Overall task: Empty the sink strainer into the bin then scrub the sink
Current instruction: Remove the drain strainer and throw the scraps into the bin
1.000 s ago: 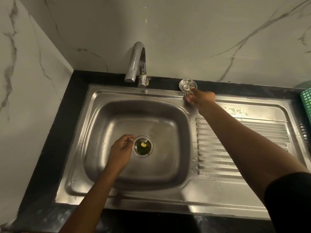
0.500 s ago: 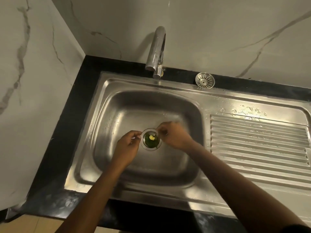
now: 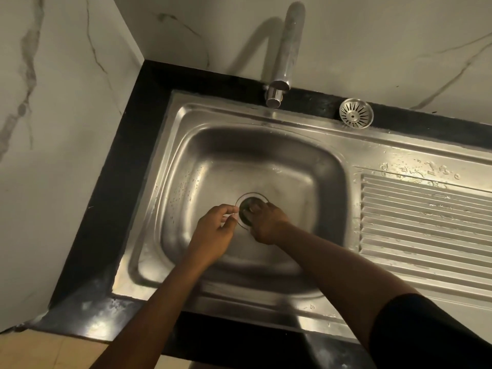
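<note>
Right hand [image 3: 267, 222] covers the drain [image 3: 246, 206]; its grip unclear; contents hidden.

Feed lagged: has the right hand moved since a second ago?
Yes. The right hand left the strainer lid on the back ledge and came forward to the drain.

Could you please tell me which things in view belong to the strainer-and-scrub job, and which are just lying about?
In the job: sink, drain, strainer lid, left hand, right hand.
Lying about: tap, drainboard, countertop.
</note>
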A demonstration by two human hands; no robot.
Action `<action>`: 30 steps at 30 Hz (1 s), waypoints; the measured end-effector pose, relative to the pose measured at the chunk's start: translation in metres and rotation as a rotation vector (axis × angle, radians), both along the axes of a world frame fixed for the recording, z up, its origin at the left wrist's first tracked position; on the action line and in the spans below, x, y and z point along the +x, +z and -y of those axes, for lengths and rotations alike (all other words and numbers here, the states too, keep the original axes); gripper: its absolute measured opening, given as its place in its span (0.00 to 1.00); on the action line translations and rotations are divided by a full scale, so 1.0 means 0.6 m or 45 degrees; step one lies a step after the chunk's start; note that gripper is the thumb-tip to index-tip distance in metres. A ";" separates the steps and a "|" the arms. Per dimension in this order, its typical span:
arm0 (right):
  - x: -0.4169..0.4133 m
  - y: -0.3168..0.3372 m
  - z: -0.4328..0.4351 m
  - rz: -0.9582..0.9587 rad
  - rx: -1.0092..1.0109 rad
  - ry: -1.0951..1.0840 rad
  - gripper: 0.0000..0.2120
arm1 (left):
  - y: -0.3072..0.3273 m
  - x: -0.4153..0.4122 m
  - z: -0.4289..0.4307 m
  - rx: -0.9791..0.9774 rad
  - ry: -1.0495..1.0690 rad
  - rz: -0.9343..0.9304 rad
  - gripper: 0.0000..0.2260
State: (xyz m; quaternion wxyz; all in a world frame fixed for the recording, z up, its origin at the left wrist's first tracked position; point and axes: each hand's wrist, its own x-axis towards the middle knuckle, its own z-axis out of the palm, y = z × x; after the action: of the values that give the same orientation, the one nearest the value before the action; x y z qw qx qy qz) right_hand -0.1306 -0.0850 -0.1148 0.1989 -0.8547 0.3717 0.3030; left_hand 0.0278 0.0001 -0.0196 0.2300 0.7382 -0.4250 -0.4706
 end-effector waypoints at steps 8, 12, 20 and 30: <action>-0.006 0.013 -0.019 0.027 -0.013 -0.102 0.19 | -0.002 0.001 -0.014 0.003 -0.029 0.008 0.11; -0.009 0.011 -0.022 0.112 0.027 -0.266 0.17 | -0.002 0.000 -0.013 0.000 -0.038 0.020 0.11; -0.027 0.043 -0.011 0.622 0.098 -1.041 0.10 | 0.011 -0.003 -0.011 -0.011 -0.043 0.029 0.13; -0.048 0.203 -0.092 1.274 0.731 -1.618 0.07 | 0.062 -0.011 -0.028 -0.136 0.109 -0.118 0.22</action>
State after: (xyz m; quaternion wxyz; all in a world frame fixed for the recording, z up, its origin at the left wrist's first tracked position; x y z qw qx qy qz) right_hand -0.1594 -0.0296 0.0072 0.6802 -0.4338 0.5574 -0.1961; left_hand 0.0212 0.0168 0.0174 0.3084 0.7199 -0.4063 -0.4707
